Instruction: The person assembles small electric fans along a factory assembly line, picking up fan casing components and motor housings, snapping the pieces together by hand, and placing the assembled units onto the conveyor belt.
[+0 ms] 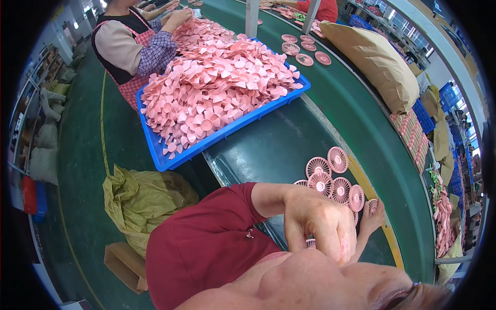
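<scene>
My left hand (321,222) is in front of my chest, its fingers curled down and pressed together. A hint of pink shows at its fingertips, too small to name. Beyond it and to the right, my right hand (371,221) is closed on a round pink fan grille (372,206), partly hidden by the fingers. Several more slotted round pink fan grilles (320,184) lie grouped on the dark work surface (274,139) just beyond my hands. Part of another grille (310,243) peeks out beneath my left hand.
A blue tray (227,132) heaped with pink fan blades (217,82) stands ahead to the left, a co-worker (126,46) beside it. The green conveyor belt (361,119) on the right carries pink round parts (305,59). A yellow-green sack (139,201) and cardboard box (126,266) are at left.
</scene>
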A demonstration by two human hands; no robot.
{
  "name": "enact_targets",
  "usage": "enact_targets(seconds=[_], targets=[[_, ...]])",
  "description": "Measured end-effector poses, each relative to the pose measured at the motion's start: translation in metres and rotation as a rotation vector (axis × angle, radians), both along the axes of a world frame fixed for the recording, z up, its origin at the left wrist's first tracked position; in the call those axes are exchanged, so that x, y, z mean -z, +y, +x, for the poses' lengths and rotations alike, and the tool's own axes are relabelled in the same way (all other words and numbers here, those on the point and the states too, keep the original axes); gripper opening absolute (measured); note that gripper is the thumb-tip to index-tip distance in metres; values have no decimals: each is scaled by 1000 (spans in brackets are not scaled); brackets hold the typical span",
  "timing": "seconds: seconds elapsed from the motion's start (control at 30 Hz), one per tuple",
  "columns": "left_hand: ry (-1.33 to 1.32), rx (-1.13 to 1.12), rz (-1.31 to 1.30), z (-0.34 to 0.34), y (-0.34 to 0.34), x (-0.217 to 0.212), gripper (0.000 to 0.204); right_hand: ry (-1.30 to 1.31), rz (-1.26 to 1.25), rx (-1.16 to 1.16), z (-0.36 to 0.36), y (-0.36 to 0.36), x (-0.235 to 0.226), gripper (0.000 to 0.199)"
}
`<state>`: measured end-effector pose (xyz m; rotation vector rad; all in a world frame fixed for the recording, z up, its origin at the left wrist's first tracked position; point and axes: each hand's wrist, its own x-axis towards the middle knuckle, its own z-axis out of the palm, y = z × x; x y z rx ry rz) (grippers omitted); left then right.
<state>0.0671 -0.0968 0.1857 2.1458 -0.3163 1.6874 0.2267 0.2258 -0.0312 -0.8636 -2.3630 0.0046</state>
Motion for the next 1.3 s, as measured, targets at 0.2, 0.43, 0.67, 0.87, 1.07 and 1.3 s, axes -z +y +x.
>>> enact_targets(seconds=[0.2,0.43,0.67,0.87,1.07,1.3], targets=[[-3,-6,-6,2,0,0,36,9,32,-7,1,2,1,54],[11,-74,31,4,5,-1,22,0,-2,16,-2,-1,0,56],[77,-154,52,0,9,1,22,33,0,1,-2,1,2,57],[58,-180,54,2,8,3,21,7,-15,23,-1,-3,-2,57],[49,-186,55,1,9,2,20,7,-10,35,0,-1,-2,58],[63,-172,39,0,8,2,18,26,-18,16,-3,-3,-3,56]])
